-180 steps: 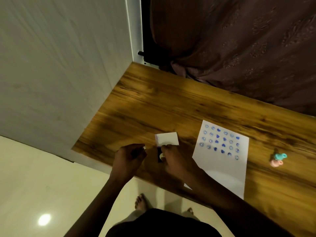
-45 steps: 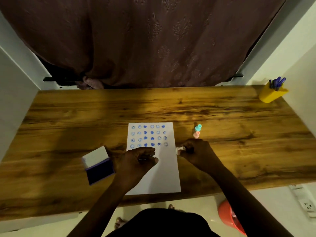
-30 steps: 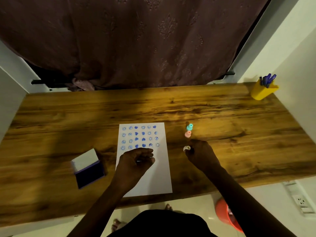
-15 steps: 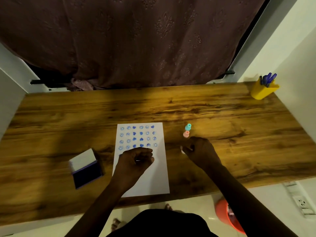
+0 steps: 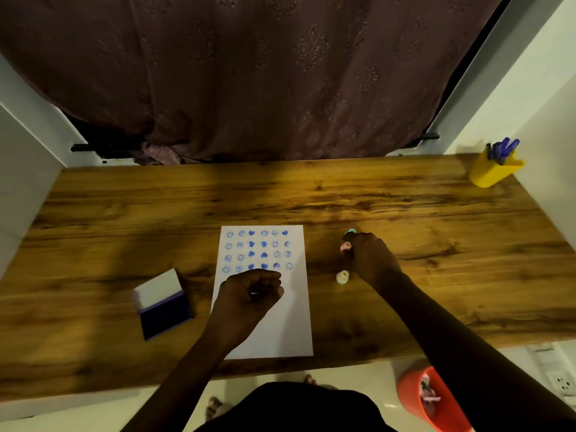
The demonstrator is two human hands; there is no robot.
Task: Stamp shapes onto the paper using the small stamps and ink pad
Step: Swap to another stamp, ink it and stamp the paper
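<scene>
A white paper [image 5: 290, 325] lies on the wooden desk [image 5: 405, 207], its top part filled with rows of blue smiley and heart prints. My left hand [image 5: 251, 293] rests on the paper below the prints, fingers curled, nothing seen in it. Left of the paper sits the open ink pad [image 5: 163, 314], white lid up. My right hand [image 5: 371, 260] is right of the paper, fingertips closed on a pink stamp [image 5: 345, 247]. A teal stamp [image 5: 351, 231] peeks out just behind that hand. A cream stamp [image 5: 342, 277] stands alone near the wrist.
A yellow cup of blue pens [image 5: 494, 169] stands at the desk's far right corner. A brown curtain [image 5: 265, 73] hangs behind the desk. An orange bin [image 5: 417, 400] sits on the floor under the right front edge.
My right hand set the cream stamp down on the desk and moved up to the pink stamp. My left hand stayed on the paper. The view turned from the ink pad toward the paper.
</scene>
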